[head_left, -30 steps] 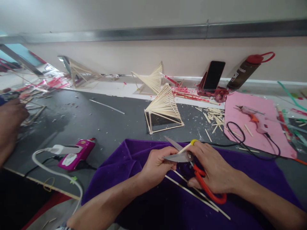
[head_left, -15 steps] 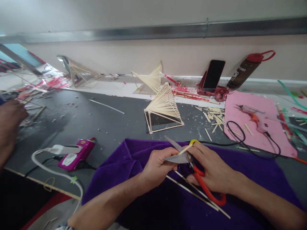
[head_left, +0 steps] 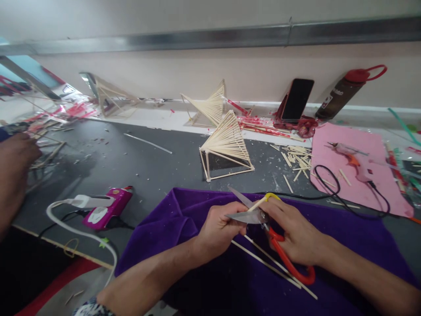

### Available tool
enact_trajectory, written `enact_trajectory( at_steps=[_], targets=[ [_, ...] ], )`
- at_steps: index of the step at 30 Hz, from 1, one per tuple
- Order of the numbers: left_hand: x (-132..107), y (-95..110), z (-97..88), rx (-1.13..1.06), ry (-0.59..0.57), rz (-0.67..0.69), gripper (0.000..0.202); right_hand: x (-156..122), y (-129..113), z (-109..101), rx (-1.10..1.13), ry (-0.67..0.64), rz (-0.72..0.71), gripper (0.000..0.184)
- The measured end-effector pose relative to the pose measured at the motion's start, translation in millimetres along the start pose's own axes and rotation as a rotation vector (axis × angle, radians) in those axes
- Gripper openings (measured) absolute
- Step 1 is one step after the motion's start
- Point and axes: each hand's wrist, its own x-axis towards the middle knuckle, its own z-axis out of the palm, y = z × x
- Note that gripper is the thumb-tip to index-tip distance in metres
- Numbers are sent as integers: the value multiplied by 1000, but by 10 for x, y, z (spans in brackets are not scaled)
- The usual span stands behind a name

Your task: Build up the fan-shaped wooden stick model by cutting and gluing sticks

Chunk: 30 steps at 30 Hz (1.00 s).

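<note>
My right hand (head_left: 296, 230) grips a pair of scissors (head_left: 291, 264) with red and yellow handles, its blades spread apart. Between the blades lies a thin wooden stick (head_left: 257, 205), pinched at its near end by the closed fingers of my left hand (head_left: 213, 230). The lower blade passes just in front of the left fingertips. Below both hands, two long wooden sticks (head_left: 272, 265) rest on a purple cloth (head_left: 187, 210); their upper ends are hidden behind the left hand. Beyond the cloth stands a small model of fanned sticks (head_left: 226, 142) on a frame.
Short cut sticks (head_left: 297, 158) lie near a pink sheet (head_left: 371, 175) bearing a glue gun (head_left: 357, 164) with a black cable. A magenta power block (head_left: 108, 208) is at left, near another person's hand (head_left: 18, 162). Behind stand a phone (head_left: 298, 100), a bottle (head_left: 344, 94) and another stick model (head_left: 212, 105).
The view has shifted slightly, so things appear a little farther right. My hands, the scissors and the stick between the blades keep nearly the same pose.
</note>
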Motion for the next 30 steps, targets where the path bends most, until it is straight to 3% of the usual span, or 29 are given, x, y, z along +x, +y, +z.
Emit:
enact_trajectory(
  at_steps=[9,15,23,30],
  targets=[
    [27,15,8,-90,57,-85,5,21,26,-16,1,25,14,60],
    [18,40,-16,-87,38,-61,7,60,-52,-39,-54,15,51,60],
    [20,57,-34,-231,-17,-155,13,16,-62,-73,-114,-9,-3,67],
    [11,80,-33,-243,-56,-181,26,29,-57,-105,-120,-28,-13,62]
  ],
)
